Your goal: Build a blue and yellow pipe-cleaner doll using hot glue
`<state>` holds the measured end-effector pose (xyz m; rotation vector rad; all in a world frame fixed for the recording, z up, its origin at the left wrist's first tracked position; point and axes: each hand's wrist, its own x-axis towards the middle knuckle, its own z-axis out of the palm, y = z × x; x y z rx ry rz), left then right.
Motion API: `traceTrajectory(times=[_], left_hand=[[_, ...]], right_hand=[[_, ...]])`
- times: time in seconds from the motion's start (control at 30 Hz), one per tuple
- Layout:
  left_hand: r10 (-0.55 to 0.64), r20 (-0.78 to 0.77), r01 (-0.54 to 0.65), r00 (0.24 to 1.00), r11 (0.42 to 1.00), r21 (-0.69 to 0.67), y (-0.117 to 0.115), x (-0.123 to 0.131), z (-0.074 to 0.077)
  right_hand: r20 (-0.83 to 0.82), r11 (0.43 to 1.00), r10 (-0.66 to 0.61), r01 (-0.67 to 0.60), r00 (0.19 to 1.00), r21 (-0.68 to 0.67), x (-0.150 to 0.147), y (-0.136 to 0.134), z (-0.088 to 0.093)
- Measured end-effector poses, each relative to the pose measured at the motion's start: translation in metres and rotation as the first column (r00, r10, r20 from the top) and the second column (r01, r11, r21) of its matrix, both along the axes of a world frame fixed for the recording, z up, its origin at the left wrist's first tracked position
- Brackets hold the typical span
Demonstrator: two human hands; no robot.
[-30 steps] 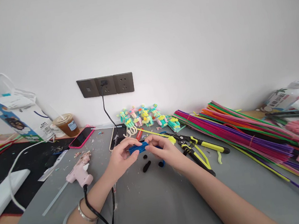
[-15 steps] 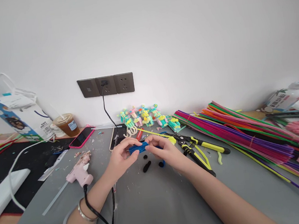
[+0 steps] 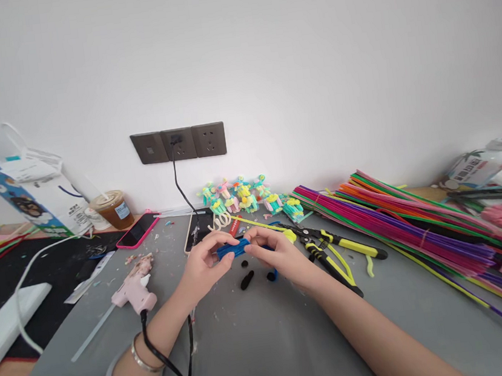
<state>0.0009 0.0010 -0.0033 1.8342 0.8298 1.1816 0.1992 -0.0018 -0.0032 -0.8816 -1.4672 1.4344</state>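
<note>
Over the middle of the grey table, my left hand [image 3: 207,259] and my right hand [image 3: 277,249] pinch the two ends of a blue pipe-cleaner piece [image 3: 233,249]. It looks like several short strands lying side by side. Fingers cover its ends. Just below lie a small black ball [image 3: 244,264] and a black fuzzy strip [image 3: 246,280]. Another dark piece with blue on it [image 3: 271,276] rests beside my right hand, partly hidden by it. A pink glue gun [image 3: 134,291] lies to the left of my left forearm, its black cord passing over that arm.
Pliers with yellow-black handles [image 3: 333,257] lie right of my right hand. Bundles of coloured pipe cleaners [image 3: 402,224] spread across the right side. Small pastel pipe-cleaner figures [image 3: 245,198] stand along the wall. At left are a pink-cased phone [image 3: 137,231] and an iced drink cup [image 3: 114,211].
</note>
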Motion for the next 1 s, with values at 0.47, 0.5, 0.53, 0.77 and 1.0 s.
traceTrajectory(times=[0.47, 0.5, 0.53, 0.77, 1.0], left_hand=[[-0.001, -0.005, 0.001, 1.0, 1.0, -0.014, -0.0001, 0.0003, 0.0003], [-0.003, -0.006, 0.003, 1.0, 1.0, -0.013, -0.0001, 0.0002, 0.0004], [-0.002, -0.007, 0.002, 1.0, 1.0, -0.012, -0.0001, 0.0001, 0.0004], [-0.004, -0.011, 0.004, 1.0, 1.0, -0.002, 0.0002, -0.0005, -0.0005], [0.004, -0.026, -0.004, 1.0, 1.0, 0.005, -0.0016, 0.0004, 0.0013]], right_hand=[[0.002, 1.0, 0.004, -0.004, 1.0, -0.002, 0.0004, 0.0001, 0.0007], [0.0, 1.0, 0.004, -0.004, 1.0, -0.001, 0.0005, 0.0004, 0.0006], [-0.001, 1.0, 0.003, -0.003, 1.0, -0.001, 0.0006, 0.0007, 0.0004], [-0.019, 1.0, 0.015, -0.015, 1.0, -0.009, 0.0007, 0.0017, -0.0013], [-0.026, 0.999, 0.025, -0.026, 0.999, -0.035, 0.0025, 0.0015, -0.0023]])
